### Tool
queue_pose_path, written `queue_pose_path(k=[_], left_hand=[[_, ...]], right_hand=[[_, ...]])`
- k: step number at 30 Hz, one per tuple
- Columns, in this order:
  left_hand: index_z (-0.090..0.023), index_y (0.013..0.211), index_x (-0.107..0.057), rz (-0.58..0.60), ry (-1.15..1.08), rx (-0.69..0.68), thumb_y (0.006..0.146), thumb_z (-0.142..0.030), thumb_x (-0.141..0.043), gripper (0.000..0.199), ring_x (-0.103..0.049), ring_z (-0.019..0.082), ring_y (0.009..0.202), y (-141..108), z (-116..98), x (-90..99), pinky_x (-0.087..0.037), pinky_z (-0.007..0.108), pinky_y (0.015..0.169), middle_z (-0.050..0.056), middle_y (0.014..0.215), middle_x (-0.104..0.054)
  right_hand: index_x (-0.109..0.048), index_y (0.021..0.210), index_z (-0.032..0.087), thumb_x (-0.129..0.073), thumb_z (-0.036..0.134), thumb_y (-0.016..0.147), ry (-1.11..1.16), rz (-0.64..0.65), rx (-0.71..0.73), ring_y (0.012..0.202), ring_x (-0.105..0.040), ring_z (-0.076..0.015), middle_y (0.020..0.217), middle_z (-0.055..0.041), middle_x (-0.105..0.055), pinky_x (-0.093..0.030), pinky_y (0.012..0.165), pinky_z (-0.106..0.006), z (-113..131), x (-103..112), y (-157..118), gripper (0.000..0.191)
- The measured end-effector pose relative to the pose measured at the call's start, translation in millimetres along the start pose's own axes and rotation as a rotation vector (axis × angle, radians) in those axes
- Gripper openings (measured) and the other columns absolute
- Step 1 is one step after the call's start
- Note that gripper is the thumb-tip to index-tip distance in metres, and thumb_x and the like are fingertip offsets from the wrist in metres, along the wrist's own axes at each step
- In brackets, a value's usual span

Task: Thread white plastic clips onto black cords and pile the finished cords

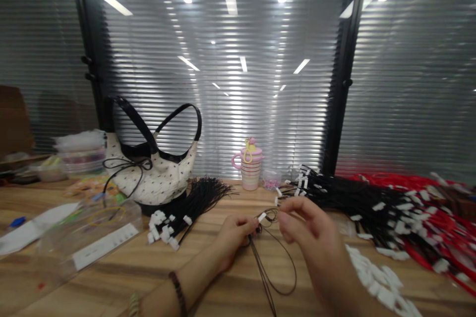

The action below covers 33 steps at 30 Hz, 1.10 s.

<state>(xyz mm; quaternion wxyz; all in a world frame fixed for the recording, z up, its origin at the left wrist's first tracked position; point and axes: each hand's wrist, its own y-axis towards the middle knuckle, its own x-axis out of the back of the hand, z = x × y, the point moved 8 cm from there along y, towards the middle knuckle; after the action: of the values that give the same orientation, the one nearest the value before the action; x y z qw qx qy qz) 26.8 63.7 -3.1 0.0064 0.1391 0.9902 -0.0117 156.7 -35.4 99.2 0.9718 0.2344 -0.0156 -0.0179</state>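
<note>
Gripping a black cord, left hand nears half-open right hand between 2 tagged bundles.

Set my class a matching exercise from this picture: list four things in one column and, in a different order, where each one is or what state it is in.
Things:
1. pink striped mug
2. polka-dot handbag
3. loose white tags
4. thin black cord

Places and states:
A. hanging in a loop below the left hand
B. scattered at the lower right of the wooden table
C. lidded, at the table's far edge
D. tied with a black bow

Right pairs: 1-C, 2-D, 3-B, 4-A
</note>
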Motion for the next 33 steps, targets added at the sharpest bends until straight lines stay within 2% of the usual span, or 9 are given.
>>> queue_pose_path(k=[2,4,7,14,17,21,27,29,33], left_hand=[[-0.011,0.064,-0.058,0.006,-0.030,-0.011,0.059,-0.047,-0.065,0.037,-0.030,0.003,0.047,1,-1,0.4,-0.014,0.021,0.046,-0.002,0.058,-0.046],[-0.010,0.064,-0.058,-0.011,-0.052,-0.001,0.058,-0.045,-0.066,0.037,-0.031,0.003,0.047,3,1,2.3,-0.013,0.021,0.046,-0.002,0.058,-0.046],[-0.010,0.063,-0.058,-0.030,-0.070,0.001,0.057,-0.044,-0.067,0.036,-0.033,0.004,0.048,6,3,4.3,-0.014,0.020,0.045,-0.001,0.058,-0.047],[-0.010,0.066,-0.060,-0.028,-0.098,-0.020,0.060,-0.042,-0.066,0.033,-0.032,0.003,0.048,7,3,2.9,-0.015,0.019,0.045,-0.001,0.058,-0.047],[-0.010,0.067,-0.060,-0.059,-0.121,-0.004,0.059,-0.040,-0.068,0.032,-0.032,0.003,0.047,6,0,6.2,-0.015,0.019,0.043,-0.001,0.058,-0.048],[-0.011,0.067,-0.060,-0.084,-0.170,-0.008,0.058,-0.038,-0.070,0.031,-0.035,0.004,0.049,6,-10,13.5,-0.016,0.019,0.042,0.000,0.061,-0.050],[-0.013,0.072,-0.060,0.064,-0.252,-0.094,0.063,-0.035,-0.068,0.024,-0.034,0.002,0.050,-3,-48,7.2,-0.016,0.017,0.042,-0.002,0.062,-0.047],[-0.013,0.073,-0.060,0.148,-0.242,-0.104,0.064,-0.033,-0.068,0.023,-0.034,0.002,0.051,-12,-61,-1.6,-0.015,0.017,0.043,-0.002,0.062,-0.046],[-0.012,0.065,-0.059,0.388,-0.103,-0.086,0.065,-0.033,-0.067,0.022,-0.035,0.003,0.051,-34,-71,-31.2,-0.015,0.019,0.044,-0.001,0.059,-0.047]], right_hand=[[-0.051,0.091,0.016,-0.059,0.039,0.070,-0.290,-0.045,0.072,0.054,-0.044,-0.0100,0.073,-0.0014,-0.051,-0.036,0.052,-0.023,-27,3,17,0.032],[-0.057,0.085,0.014,-0.056,0.037,0.073,-0.506,0.077,0.079,0.060,-0.047,-0.0120,0.076,-0.0036,-0.055,-0.036,0.056,-0.024,-59,-3,26,0.026],[-0.059,0.067,0.013,-0.044,0.032,0.081,-0.601,0.196,0.016,0.061,-0.049,-0.0137,0.065,-0.0037,-0.057,-0.034,0.056,-0.024,-91,-5,26,0.028],[-0.053,0.063,0.013,-0.045,0.030,0.080,-0.675,0.158,0.038,0.058,-0.044,-0.0132,0.060,-0.0035,-0.053,-0.027,0.054,-0.024,-95,-9,20,0.025],[-0.054,0.063,0.014,-0.047,0.028,0.078,-0.574,0.188,-0.012,0.057,-0.042,-0.0123,0.059,-0.0026,-0.051,-0.028,0.053,-0.023,-101,-11,17,0.022],[-0.056,0.070,0.013,-0.056,0.027,0.071,-0.346,0.407,-0.149,0.054,-0.040,-0.0090,0.059,0.0006,-0.049,-0.028,0.049,-0.020,-113,-19,14,0.014],[-0.048,0.081,0.015,-0.058,0.039,0.071,0.067,0.592,-0.404,0.035,-0.036,-0.0044,0.049,0.0035,-0.052,-0.022,0.038,-0.015,-124,-21,14,0.028],[-0.050,0.082,0.014,-0.060,0.039,0.070,0.130,0.566,-0.445,0.036,-0.040,-0.0049,0.054,-0.0001,-0.058,-0.023,0.037,-0.015,-124,-18,16,0.030],[-0.059,0.080,0.010,-0.064,0.029,0.066,0.381,0.393,-0.463,0.065,-0.058,-0.0122,0.078,-0.0075,-0.063,-0.040,0.056,-0.020,-123,-7,24,0.024]])
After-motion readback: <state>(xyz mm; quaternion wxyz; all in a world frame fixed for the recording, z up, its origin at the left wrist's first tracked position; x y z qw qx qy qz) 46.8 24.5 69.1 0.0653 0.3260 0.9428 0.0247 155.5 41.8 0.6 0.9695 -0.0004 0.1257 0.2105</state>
